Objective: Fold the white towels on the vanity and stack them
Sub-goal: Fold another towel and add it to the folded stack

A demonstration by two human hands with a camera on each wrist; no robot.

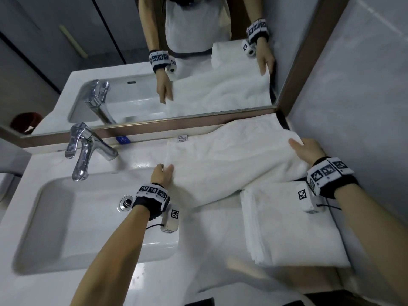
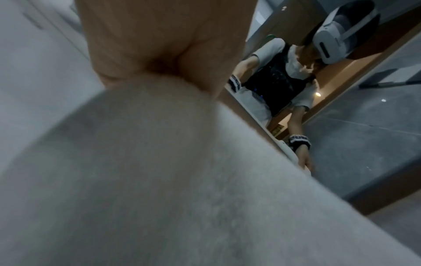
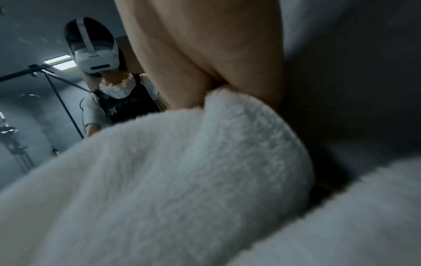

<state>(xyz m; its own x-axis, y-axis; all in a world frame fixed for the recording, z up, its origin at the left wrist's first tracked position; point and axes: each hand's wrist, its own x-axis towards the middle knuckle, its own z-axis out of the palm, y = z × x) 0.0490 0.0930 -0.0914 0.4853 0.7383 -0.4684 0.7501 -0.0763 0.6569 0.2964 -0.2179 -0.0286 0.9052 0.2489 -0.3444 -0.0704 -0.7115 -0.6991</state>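
Note:
A white towel [image 1: 225, 164] lies spread across the vanity top [image 1: 198, 250] against the mirror, with a small label at its far edge. My left hand [image 1: 164, 170] pinches its left edge beside the basin; the left wrist view shows towel [image 2: 182, 180] bunched between thumb and fingers [image 2: 159, 54]. My right hand [image 1: 305, 149] grips the towel's right end near the side wall, and in the right wrist view the cloth [image 3: 182, 171] is caught between the fingers [image 3: 205, 63]. A stack of folded white towels [image 1: 291, 228] sits at the near right under my right wrist.
The basin [image 1: 66, 217] with its drain and chrome tap [image 1: 86, 149] fills the left. The mirror [image 1: 154, 62] runs along the back with a brown frame. A grey wall [image 1: 364, 107] closes the right side. A dark edge lies along the vanity front.

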